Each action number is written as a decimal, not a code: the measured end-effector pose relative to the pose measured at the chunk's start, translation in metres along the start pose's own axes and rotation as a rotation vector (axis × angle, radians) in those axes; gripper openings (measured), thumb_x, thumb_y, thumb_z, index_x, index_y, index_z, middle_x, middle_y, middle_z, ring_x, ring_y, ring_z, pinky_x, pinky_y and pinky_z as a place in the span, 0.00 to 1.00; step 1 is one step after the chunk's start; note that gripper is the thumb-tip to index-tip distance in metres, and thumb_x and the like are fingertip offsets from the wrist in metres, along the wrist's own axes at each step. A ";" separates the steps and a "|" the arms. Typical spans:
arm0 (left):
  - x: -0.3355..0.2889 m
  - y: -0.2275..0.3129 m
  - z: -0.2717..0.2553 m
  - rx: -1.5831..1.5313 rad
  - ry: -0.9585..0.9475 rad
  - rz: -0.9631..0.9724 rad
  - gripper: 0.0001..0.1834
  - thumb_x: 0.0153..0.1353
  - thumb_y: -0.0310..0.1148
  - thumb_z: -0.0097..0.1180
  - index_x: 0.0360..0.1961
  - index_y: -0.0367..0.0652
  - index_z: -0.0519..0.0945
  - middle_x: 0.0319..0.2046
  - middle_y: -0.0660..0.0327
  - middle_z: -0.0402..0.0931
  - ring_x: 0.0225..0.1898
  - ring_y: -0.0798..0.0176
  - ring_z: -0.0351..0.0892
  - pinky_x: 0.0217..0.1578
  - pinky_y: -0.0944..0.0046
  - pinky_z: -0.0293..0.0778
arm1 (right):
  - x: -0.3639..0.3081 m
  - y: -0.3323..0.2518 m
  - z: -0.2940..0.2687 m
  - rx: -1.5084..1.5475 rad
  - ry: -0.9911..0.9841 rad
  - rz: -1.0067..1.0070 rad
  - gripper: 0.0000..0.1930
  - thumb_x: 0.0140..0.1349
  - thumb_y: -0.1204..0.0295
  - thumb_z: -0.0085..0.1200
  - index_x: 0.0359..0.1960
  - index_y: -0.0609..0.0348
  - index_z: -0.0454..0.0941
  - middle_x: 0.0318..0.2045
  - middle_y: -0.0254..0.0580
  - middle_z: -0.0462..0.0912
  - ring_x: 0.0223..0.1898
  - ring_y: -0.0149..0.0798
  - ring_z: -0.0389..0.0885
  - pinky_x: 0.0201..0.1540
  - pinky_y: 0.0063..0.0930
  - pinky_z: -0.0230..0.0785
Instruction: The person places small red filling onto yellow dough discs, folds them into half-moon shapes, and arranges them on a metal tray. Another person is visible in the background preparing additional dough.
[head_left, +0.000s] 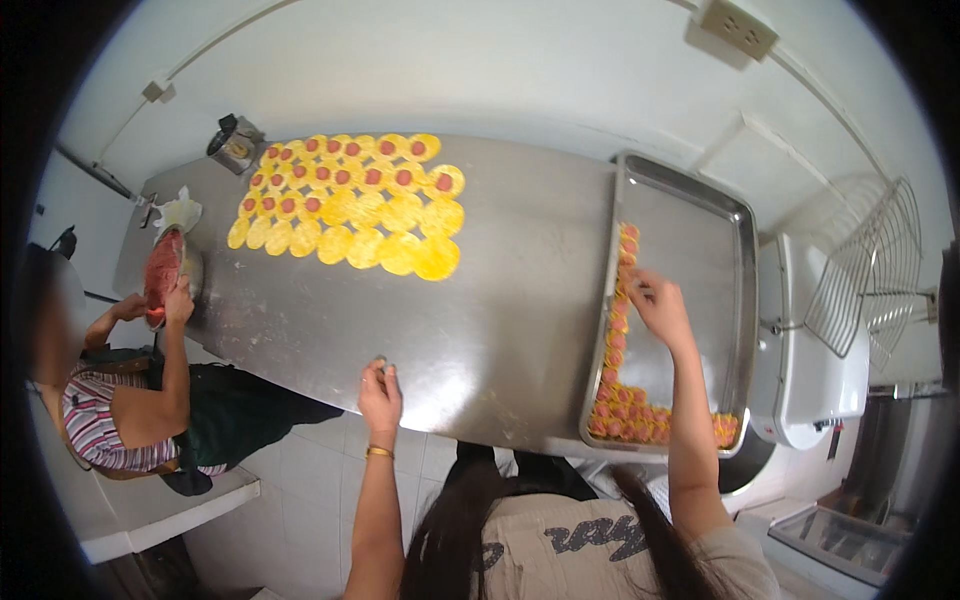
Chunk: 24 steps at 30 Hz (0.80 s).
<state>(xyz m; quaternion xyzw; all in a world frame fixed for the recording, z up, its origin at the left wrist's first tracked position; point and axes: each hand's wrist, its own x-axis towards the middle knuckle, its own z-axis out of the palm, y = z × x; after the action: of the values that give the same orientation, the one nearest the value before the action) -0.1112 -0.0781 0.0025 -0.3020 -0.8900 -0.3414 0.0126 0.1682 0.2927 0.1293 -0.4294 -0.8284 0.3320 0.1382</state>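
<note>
My right hand (657,305) reaches over the metal tray (690,270), its bent fingertips at a line of small open-topped dumplings (616,335) with yellow wrappers and pink filling. Whether a dumpling is between those fingers is hard to see. The dumplings run along the tray's left side and its near edge. My left hand (380,397), with a gold-coloured band on the wrist, hovers by the table's front edge, fingers curled in and thumb close to them. Anything in it is too small to make out. Rows of round yellow wrappers (395,252) lie overlapping at the far left, many topped with pink filling.
At the left, a co-worker in a striped top (125,415) holds a bowl of pink filling (163,270) with both hands. A metal container (233,150) stands behind the wrappers. White equipment (805,340) and a wire rack (870,275) flank the tray's right side.
</note>
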 end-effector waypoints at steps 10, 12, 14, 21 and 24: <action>-0.001 -0.001 0.004 0.002 -0.025 -0.098 0.11 0.64 0.37 0.53 0.42 0.43 0.75 0.35 0.53 0.78 0.33 0.47 0.80 0.33 0.52 0.75 | 0.316 -0.128 0.239 -0.092 -0.008 -0.476 0.21 0.57 0.80 0.45 0.52 0.53 0.75 0.57 0.41 0.74 0.60 0.50 0.69 0.61 0.43 0.64; 0.001 -0.002 0.004 0.020 0.023 -0.028 0.10 0.64 0.37 0.54 0.41 0.43 0.75 0.34 0.54 0.78 0.32 0.48 0.80 0.32 0.53 0.76 | 0.341 -0.136 0.267 -0.201 0.004 -0.522 0.21 0.58 0.78 0.43 0.54 0.52 0.74 0.60 0.38 0.72 0.64 0.48 0.65 0.61 0.48 0.62; 0.001 -0.002 0.003 0.011 0.000 -0.039 0.09 0.64 0.37 0.53 0.38 0.43 0.75 0.33 0.54 0.77 0.30 0.47 0.79 0.29 0.53 0.75 | 0.351 -0.141 0.279 -0.336 -0.052 -0.454 0.22 0.59 0.76 0.43 0.56 0.51 0.72 0.61 0.36 0.70 0.66 0.47 0.62 0.63 0.52 0.60; 0.004 -0.002 0.000 -0.045 0.000 0.034 0.08 0.64 0.37 0.53 0.37 0.43 0.74 0.29 0.56 0.73 0.27 0.48 0.77 0.26 0.53 0.73 | 0.274 -0.110 0.222 -0.590 -0.091 -0.213 0.20 0.61 0.72 0.43 0.56 0.53 0.73 0.61 0.35 0.70 0.67 0.46 0.61 0.66 0.60 0.51; 0.002 -0.003 0.002 -0.030 -0.009 0.055 0.05 0.61 0.32 0.54 0.37 0.46 0.73 0.33 0.58 0.75 0.29 0.48 0.77 0.28 0.53 0.73 | 0.191 -0.079 0.197 -0.567 -0.013 -0.141 0.19 0.60 0.72 0.46 0.55 0.55 0.74 0.61 0.35 0.70 0.67 0.46 0.62 0.67 0.59 0.49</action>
<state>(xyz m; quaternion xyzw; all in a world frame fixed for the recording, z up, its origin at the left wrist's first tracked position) -0.1143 -0.0773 0.0003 -0.3282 -0.8761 -0.3530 0.0134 -0.0951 0.3285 0.0248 -0.3901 -0.9168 0.0796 0.0298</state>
